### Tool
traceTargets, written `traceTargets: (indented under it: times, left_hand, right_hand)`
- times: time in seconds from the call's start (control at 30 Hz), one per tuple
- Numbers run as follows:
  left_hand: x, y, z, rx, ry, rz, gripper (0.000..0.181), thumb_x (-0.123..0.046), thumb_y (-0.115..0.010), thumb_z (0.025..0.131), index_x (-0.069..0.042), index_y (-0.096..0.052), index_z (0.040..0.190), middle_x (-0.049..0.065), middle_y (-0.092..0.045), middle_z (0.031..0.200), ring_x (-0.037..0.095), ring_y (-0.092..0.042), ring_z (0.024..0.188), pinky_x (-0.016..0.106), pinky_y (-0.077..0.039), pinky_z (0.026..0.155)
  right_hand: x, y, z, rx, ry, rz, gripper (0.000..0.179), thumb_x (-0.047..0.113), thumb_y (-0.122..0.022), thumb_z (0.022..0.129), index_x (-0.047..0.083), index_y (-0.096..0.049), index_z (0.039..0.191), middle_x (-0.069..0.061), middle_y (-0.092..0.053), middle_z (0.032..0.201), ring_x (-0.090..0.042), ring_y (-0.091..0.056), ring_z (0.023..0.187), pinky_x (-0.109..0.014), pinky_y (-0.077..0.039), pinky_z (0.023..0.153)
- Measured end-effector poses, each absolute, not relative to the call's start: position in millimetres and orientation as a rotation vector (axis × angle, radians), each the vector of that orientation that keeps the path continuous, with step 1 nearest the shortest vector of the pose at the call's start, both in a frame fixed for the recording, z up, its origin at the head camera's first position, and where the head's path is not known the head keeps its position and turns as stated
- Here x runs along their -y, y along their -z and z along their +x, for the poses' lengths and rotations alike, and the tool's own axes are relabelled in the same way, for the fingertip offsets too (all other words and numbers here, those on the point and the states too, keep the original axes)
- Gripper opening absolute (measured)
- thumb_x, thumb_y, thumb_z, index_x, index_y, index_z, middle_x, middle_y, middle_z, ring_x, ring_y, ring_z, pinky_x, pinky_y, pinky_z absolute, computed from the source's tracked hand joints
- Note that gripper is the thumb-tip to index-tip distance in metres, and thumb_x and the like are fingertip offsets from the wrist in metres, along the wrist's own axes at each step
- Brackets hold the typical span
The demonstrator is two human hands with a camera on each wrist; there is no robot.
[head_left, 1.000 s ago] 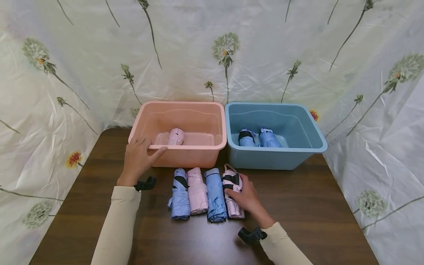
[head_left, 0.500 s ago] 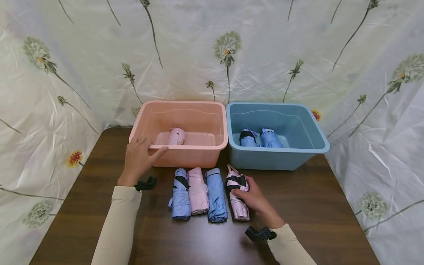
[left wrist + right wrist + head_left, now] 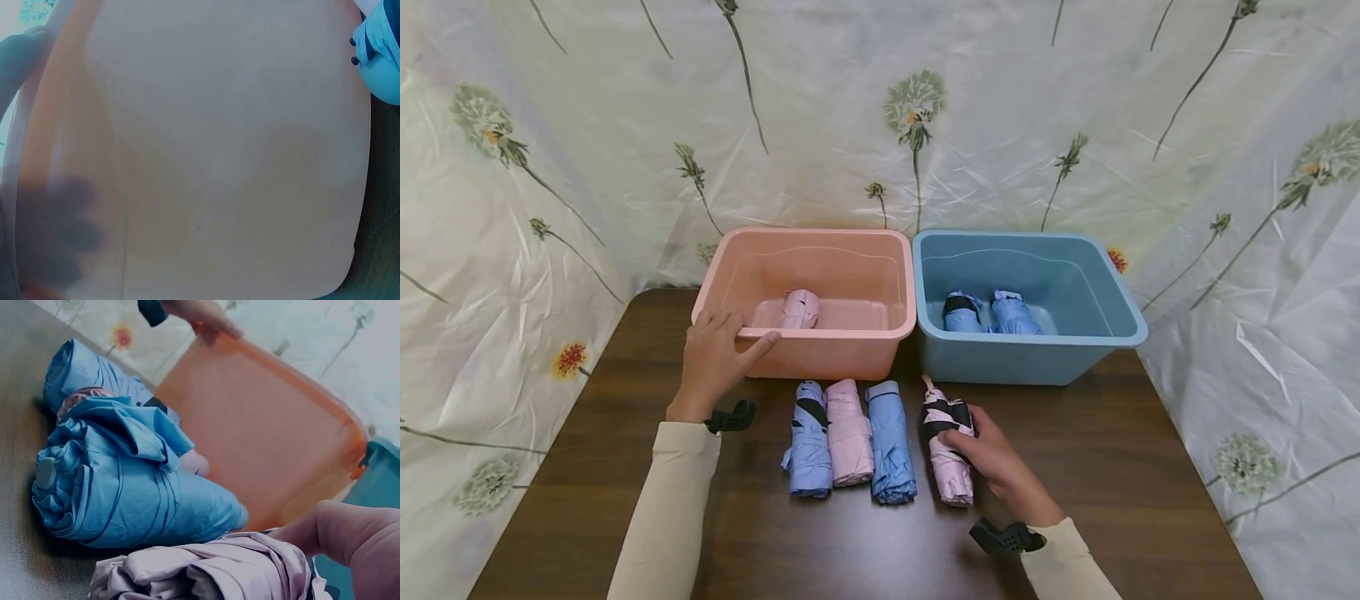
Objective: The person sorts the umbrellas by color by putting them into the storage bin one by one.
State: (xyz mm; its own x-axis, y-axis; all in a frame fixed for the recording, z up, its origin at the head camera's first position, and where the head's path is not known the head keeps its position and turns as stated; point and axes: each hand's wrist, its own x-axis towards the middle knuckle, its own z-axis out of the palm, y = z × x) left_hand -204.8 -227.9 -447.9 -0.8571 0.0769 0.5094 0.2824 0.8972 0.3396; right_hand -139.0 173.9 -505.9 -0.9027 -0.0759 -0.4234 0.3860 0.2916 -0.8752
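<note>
My left hand (image 3: 717, 360) grips the near left rim of a pink plastic bin (image 3: 831, 354); in the left wrist view its fingers show dimly through the bin's wall. My right hand (image 3: 1000, 454) holds a folded pink umbrella (image 3: 951, 479) with black patches, thumb across its top. Left of it lie a folded blue umbrella (image 3: 891, 442), a pink umbrella (image 3: 850, 442) and a lighter blue umbrella (image 3: 810, 458) with a black stripe, side by side. In the right wrist view the held pink umbrella (image 3: 206, 569) fills the bottom, with part of it cut off.
A blue bin (image 3: 1000, 362) stands right of the pink one, with two blue umbrellas (image 3: 1013, 315) inside. One pink umbrella (image 3: 800, 309) lies in the pink bin. Both bins stand at the back of the dark wooden table (image 3: 1120, 467), before a flowered curtain (image 3: 985, 117).
My right hand has moved right and slightly toward me with the pink umbrella, opening a gap from the blue umbrella beside it. My left hand stays on the pink bin's rim.
</note>
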Motion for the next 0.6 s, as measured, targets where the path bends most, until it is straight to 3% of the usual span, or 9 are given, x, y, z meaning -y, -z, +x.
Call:
traceTargets:
  times: [0.3,0.6]
  left_hand:
    - [228,448,-205,2.555,0.556,-0.264,0.053,-0.052,-0.069,0.080,-0.004,-0.050,0.073,0.006,-0.041,0.069,0.028,-0.042,0.077,0.044,-0.031,0.068]
    - [228,448,-205,2.547,0.550,-0.261,0.053,-0.053,-0.069,0.080,-0.005,-0.049,0.072,0.006,-0.042,0.069,0.028,-0.042,0.077,0.044,-0.031,0.067]
  right_hand:
    - [-181,503,-134,-2.144,1.734,0.270,0.067,0.018,-0.065,0.087,0.001,-0.031,0.142,-0.022,-0.046,0.132,-0.031,-0.051,0.109,-0.036,-0.045,0.089]
    - [-180,489,-129,-2.111,1.777,0.243,0.070,0.017,-0.066,0.087,0.002,-0.027,0.144,-0.023,-0.041,0.135,-0.033,-0.049,0.111,-0.038,-0.047,0.088]
